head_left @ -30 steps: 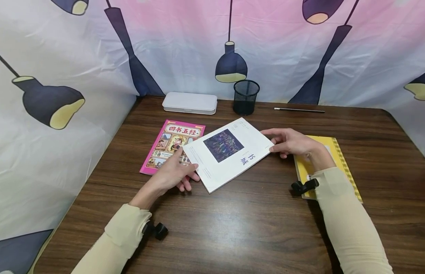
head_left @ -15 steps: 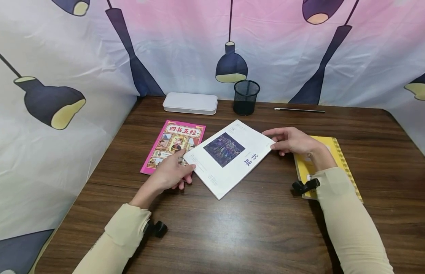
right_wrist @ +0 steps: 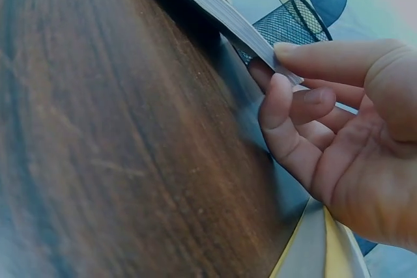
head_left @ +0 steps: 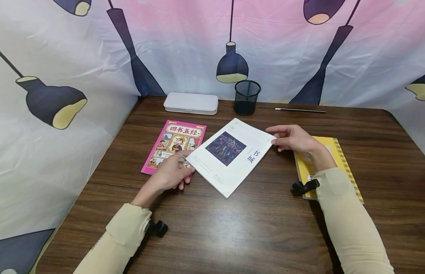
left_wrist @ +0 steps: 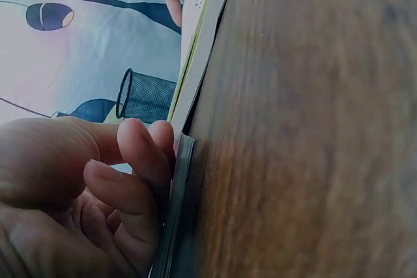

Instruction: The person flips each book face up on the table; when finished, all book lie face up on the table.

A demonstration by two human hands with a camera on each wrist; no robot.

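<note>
A white magazine (head_left: 229,156) with a dark picture on its cover lies slanted mid-table in the head view. My right hand (head_left: 294,139) pinches its right corner between thumb and fingers; the right wrist view shows that corner raised off the tabletop. At the opposite corner is my left hand (head_left: 172,171), its fingers loosely bent beside the magazine's edge. Whether its fingertips touch that edge is hard to see. Beneath the left hand lies a pink comic-style book (head_left: 179,135), partly covered by the hand. Under my right wrist is a yellow book (head_left: 339,156).
Along the back of the wooden table (head_left: 212,236) stand a white pencil case (head_left: 191,102) and a black mesh pen holder (head_left: 246,99). To their right lies a pencil (head_left: 299,110). A curtain printed with lamps (head_left: 185,45) hangs behind the table.
The magazine has turned, its near corner swinging right, while my right hand moved slightly up and away. My left thumb, earlier over the magazine's left edge, has slipped off toward its corner.
</note>
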